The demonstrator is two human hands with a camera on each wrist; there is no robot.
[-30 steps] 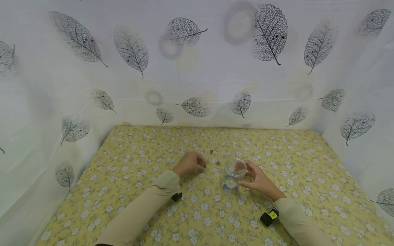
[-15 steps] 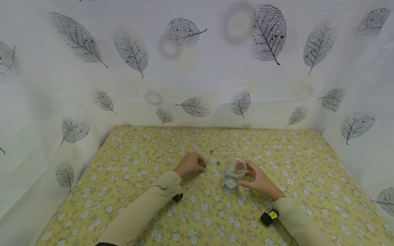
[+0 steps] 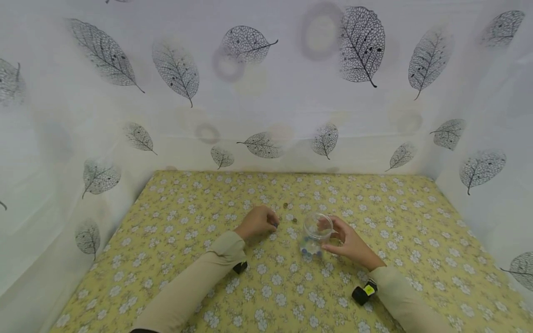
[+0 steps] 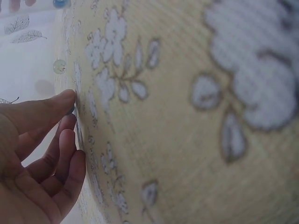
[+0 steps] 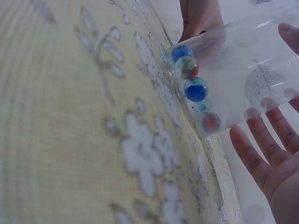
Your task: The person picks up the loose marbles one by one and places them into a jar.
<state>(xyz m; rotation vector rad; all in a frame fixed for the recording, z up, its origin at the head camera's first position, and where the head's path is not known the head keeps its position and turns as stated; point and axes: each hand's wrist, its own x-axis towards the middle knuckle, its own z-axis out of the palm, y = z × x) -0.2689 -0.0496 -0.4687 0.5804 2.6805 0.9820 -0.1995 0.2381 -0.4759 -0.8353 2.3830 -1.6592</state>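
The right hand (image 3: 351, 243) is curling loosely around a clear plastic cup (image 3: 317, 231) that is standing upright on the table (image 3: 416, 240), about midway between its left and right edges and a little toward the near edge. The fingers (image 5: 261, 154) are lying along the cup's wall (image 5: 243, 70), with the thumb on its near side, so the hand is holding the cup rather than merely hovering by it. Several glass marbles (image 5: 195, 88), blue ones and red-streaked ones, are resting on the bottom of the cup.

The left hand (image 3: 259, 221) is resting on the cloth just to the left of the cup, apart from it, fingers bent under. Its fingertips (image 4: 70, 100) are pinching a small dark marble (image 3: 275, 225) against the table. Two more marbles (image 3: 290, 213) are lying loose on the cloth just beyond, between the left hand and the cup, toward the far edge.
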